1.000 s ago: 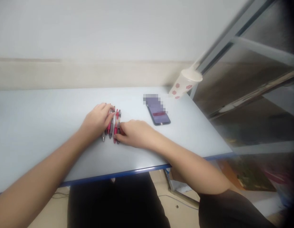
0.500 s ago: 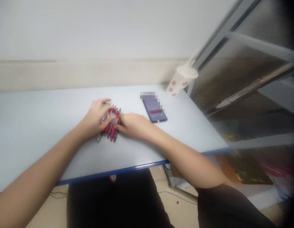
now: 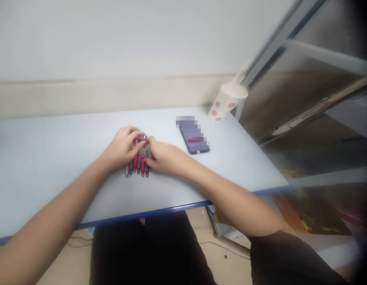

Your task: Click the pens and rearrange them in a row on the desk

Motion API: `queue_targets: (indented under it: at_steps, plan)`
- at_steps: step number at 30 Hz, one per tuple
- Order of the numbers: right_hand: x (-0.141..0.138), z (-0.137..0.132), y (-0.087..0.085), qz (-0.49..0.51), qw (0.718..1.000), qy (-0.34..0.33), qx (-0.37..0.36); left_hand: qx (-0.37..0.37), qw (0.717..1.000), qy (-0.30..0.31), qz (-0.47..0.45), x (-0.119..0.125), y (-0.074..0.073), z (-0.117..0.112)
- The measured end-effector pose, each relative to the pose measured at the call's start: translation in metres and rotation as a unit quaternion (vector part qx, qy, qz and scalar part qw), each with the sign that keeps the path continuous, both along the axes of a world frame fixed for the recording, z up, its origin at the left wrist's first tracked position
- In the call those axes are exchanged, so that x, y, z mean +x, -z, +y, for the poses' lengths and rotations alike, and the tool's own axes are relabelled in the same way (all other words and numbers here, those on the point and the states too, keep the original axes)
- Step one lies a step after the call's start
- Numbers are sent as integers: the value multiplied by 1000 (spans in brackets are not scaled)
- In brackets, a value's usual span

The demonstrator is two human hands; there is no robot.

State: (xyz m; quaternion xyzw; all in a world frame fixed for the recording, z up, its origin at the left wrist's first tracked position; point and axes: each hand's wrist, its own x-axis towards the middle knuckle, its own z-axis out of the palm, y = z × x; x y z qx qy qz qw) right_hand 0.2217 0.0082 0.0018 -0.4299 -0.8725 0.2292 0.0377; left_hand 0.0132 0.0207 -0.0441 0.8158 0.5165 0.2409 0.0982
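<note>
Several pens [image 3: 139,163], some pink-red and some dark grey, lie side by side on the white table [image 3: 53,158]. Their lower ends point toward me and sit nearly level. My left hand [image 3: 126,147] is curved over the row from the left, fingers across the upper ends and thumb on top of the pens. From the right, my right hand [image 3: 163,156] presses against the outermost pen, its thumb near the lower barrels and its fingers bent at the upper end. The pens' upper parts are partly covered by my fingers.
A phone [image 3: 193,136] lies to the right of my hands. Behind it, a white paper cup [image 3: 226,103] with red flower prints and a straw stands near the wall. A metal-framed glass panel [image 3: 290,99] borders the table's right side. The blue front edge [image 3: 159,211] is close to me.
The pens went from slanted and staggered to more upright and evenly lined up. Both hands have stayed around them, with the right fingers shifted slightly up along the side.
</note>
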Motion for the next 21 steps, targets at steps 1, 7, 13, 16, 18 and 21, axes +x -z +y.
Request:
queue_targets:
  at_steps: [1, 7, 13, 16, 18, 21]
  plan:
    - [0, -2, -1, 3, 1000, -2, -5, -3, 1000, 4, 1, 1, 0, 0]
    - [2, -8, -5, 28, 999, -16, -23, -33, 999, 8, 10, 4, -2, 0]
    - [-4, -10, -8, -29, 999, 29, 28, -21, 1000, 21, 3, 8, -2, 0]
    - [-6, -6, -4, -57, 995, 47, 59, -16, 999, 34, 6, 8, -2, 2]
    - [-4, 0, 0, -57, 995, 47, 66, -12, 999, 40, 10, 8, -3, 2]
    - [3, 12, -1, -25, 996, 56, 65, -7, 999, 46, 22, 6, -6, 2]
